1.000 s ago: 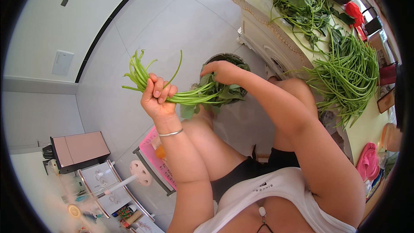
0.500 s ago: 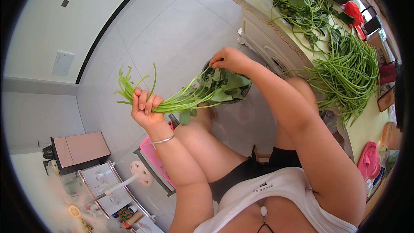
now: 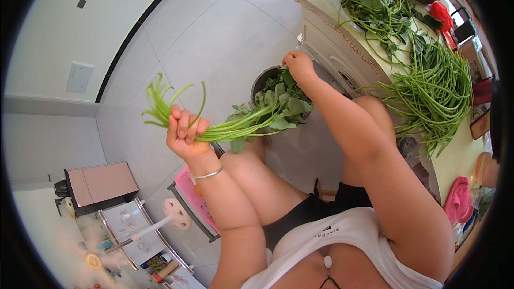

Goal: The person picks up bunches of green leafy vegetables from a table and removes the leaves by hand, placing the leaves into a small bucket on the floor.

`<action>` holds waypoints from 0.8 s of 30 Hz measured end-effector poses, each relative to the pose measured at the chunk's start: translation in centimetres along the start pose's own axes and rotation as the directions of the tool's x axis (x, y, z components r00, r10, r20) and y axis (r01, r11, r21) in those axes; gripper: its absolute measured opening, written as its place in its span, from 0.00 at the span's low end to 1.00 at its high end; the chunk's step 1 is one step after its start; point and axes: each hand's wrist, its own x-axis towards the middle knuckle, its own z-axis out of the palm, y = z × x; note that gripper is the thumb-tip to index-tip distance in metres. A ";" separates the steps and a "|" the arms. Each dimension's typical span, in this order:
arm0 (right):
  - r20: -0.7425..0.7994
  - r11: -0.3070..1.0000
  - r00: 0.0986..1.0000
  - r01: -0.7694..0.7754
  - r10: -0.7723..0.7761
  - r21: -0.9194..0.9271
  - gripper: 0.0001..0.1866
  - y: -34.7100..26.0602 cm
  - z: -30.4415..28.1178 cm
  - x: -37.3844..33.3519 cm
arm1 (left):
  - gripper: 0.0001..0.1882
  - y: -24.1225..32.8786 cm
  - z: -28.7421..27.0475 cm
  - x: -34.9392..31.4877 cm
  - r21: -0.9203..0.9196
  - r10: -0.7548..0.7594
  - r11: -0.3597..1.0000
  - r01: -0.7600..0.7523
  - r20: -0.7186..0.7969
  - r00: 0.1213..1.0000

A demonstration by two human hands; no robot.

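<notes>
My left hand point(image 3: 187, 131) is closed around a bunch of long green leafy stems point(image 3: 233, 130). The bare stem ends stick out beyond my fist on the left, and the leafy ends reach right, over a dark round bin point(image 3: 261, 81) on the floor. Broad leaves point(image 3: 292, 104) cover most of the bin's opening, and I cannot tell which of them lie inside it. Above the bin's far right side is my right hand point(image 3: 301, 68), fingers bent together. A dark leaf sits just under its fingertips; whether they grip it is hidden.
At the right, a table point(image 3: 455, 168) bears a heap of stripped green stems point(image 3: 436, 93) and a pile of leafy stems point(image 3: 369, 0). A pink cloth point(image 3: 458, 199) lies nearer. On the left are a pink stool point(image 3: 195, 195) and a drawer cabinet point(image 3: 142, 230).
My right hand has moved right and slightly up, away from the stem it was pinching. The leafy ends of the bunch have sunk a little, and more of the bin's rim shows.
</notes>
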 end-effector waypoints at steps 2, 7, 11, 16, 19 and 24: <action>0.135 0.983 0.974 0.185 -0.181 -0.019 0.11 0.4 0.3 0.2 | 0.05 0.4 -0.2 0.0 -0.040 0.024 0.999 -0.023 0.046 0.999; 0.803 0.840 0.560 0.521 -0.205 -0.149 0.16 -1.4 1.4 -3.9 | 0.05 0.1 -0.2 0.0 -0.042 0.026 0.999 -0.022 0.088 0.996; 0.859 0.823 0.481 0.551 -0.178 -0.138 0.16 -0.5 2.4 -4.6 | 0.06 -0.1 -0.1 0.2 -0.101 0.046 0.994 -0.033 0.124 0.991; 0.934 0.899 0.339 0.436 -0.117 -0.046 0.15 -1.7 1.7 -5.7 | 0.05 0.7 -0.5 -0.4 -0.135 0.094 0.988 -0.082 0.092 0.991; 0.926 0.916 0.347 0.400 -0.147 -0.005 0.12 -0.8 2.0 -5.1 | 0.05 1.0 -0.6 -0.5 -0.147 0.101 0.985 -0.087 0.095 0.990; 0.688 0.964 0.696 0.020 -0.204 0.266 0.09 -1.0 1.8 -3.4 | 0.05 1.4 -0.5 -0.7 -0.125 0.006 0.992 0.011 0.129 0.992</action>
